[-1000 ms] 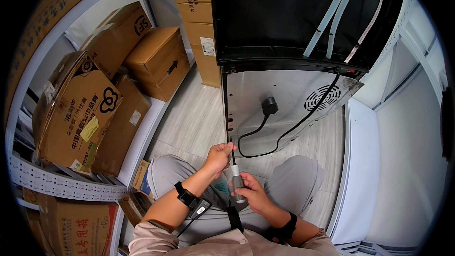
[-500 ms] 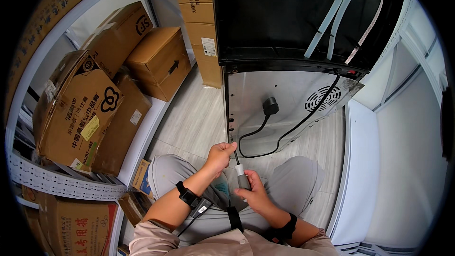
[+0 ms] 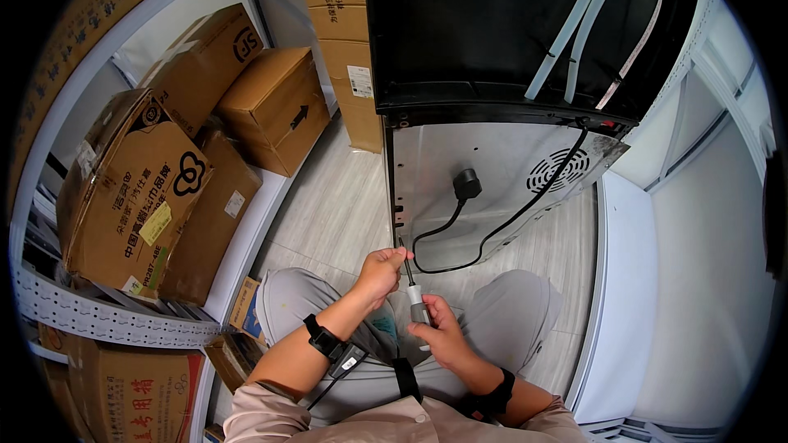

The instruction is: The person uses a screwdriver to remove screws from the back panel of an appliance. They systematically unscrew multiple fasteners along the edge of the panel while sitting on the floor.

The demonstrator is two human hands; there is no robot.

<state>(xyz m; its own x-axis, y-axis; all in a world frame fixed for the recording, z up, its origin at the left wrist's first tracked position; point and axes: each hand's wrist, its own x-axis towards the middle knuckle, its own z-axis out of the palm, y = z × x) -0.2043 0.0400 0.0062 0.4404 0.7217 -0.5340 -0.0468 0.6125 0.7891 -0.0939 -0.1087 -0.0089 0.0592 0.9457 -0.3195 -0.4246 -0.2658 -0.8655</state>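
My right hand [image 3: 443, 335] is closed round the grey and white handle of a screwdriver [image 3: 417, 305]. Its thin metal shaft points up and away from me, the tip at the lower left edge of a grey metal back panel [image 3: 435, 148]. Close to that tip, the thumb and fingers of my left hand [image 3: 381, 276] pinch the shaft. Whether a screw sits under the tip is too small to tell. The panel belongs to a tall black appliance [image 3: 460, 33], and a black power cord with its plug [image 3: 467, 184] hangs in front of it.
Shelving with cardboard boxes [image 3: 131, 197] stands on my left, and a tall carton [image 3: 341, 57] is beside the appliance. Two pale tubes [image 3: 566, 33] run down the appliance's black back. A white ledge [image 3: 620, 303] and wall are on my right. My bent knees flank the work.
The screwdriver handle has turned slightly in my right hand, showing more of its white part. My left hand keeps its pinch in nearly the same place.
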